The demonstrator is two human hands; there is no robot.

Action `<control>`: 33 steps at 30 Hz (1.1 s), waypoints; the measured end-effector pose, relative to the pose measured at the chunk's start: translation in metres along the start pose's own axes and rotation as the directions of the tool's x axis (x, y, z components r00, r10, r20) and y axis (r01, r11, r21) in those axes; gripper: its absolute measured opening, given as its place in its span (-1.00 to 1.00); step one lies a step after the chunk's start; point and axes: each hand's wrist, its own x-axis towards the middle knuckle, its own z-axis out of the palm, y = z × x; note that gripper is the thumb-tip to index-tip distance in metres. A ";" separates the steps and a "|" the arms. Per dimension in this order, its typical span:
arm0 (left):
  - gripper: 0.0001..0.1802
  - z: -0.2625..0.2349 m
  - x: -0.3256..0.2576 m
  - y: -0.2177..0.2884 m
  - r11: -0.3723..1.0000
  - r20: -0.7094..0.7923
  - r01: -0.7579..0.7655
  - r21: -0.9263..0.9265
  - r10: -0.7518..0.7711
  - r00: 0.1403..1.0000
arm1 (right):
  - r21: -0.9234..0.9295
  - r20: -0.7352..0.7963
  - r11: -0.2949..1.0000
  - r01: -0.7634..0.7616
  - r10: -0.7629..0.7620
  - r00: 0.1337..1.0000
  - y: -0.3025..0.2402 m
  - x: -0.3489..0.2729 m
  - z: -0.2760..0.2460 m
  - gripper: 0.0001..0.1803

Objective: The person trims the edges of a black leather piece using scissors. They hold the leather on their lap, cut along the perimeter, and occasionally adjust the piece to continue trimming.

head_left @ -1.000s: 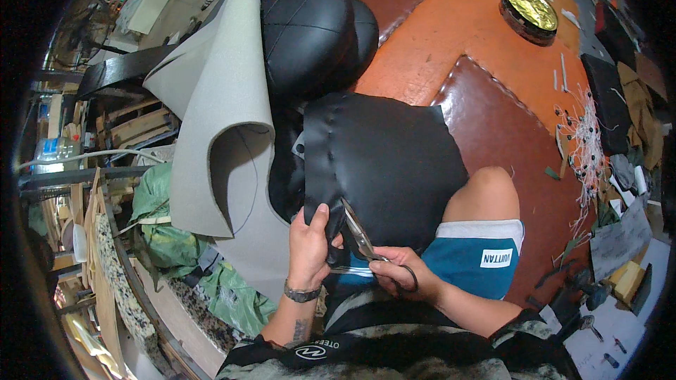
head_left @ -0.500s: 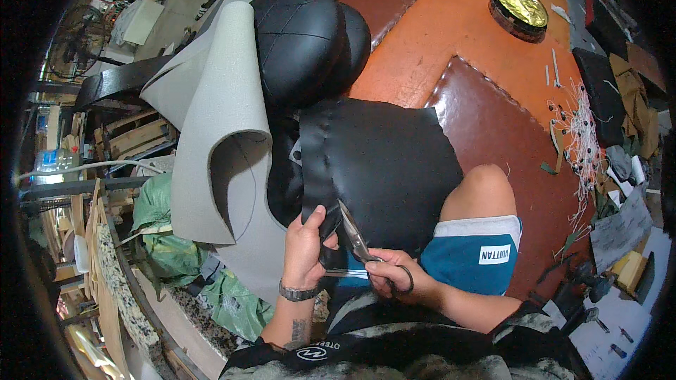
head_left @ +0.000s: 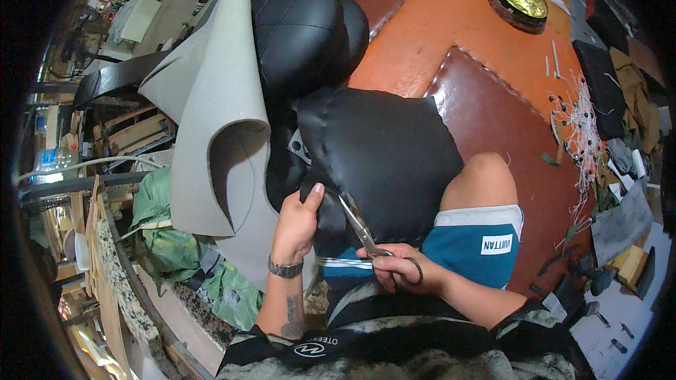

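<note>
Scissors at the edge of a black leather panel

The left hand is closed on the near edge of a wide sheet of black leather with a stitched seam, thumb and fingers pinching the material where it folds down. The sheet is draped over the person's lap and bare knee, its far side reaching toward a rounded black padded seat cushion that stands just behind it. The right hand is curled through the dark loops of a pair of metal scissors, gripping them firmly; the blades point up and to the left, slightly parted, with their tips at the leather edge just beside the left thumb. A metal wristwatch sits on the left wrist

To the left of the cushion a curled sheet of grey foam-backed material stands on edge, touching the black pieces. The floor beyond is covered by orange and dark red-brown leather hides. A round gold-topped tin rests on the orange part, well apart from the hands, and a tangle of white thread scraps lies at the right
</note>
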 end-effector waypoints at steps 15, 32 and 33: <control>-0.60 0.005 -0.005 -0.016 0.947 0.021 0.141 -0.289 -0.141 0.990 | 0.108 0.042 0.990 0.095 -0.100 0.994 0.012 0.028 -0.001 -0.53; -0.59 0.000 -0.011 0.000 0.960 0.028 0.122 -0.252 -0.119 0.992 | 0.376 -0.039 0.921 0.100 -0.092 0.995 -0.003 0.044 0.037 -0.81; -0.59 0.000 -0.011 0.001 0.961 0.014 0.120 -0.249 -0.120 0.993 | 0.372 -0.057 0.920 0.126 -0.113 0.992 -0.004 0.047 0.041 -0.78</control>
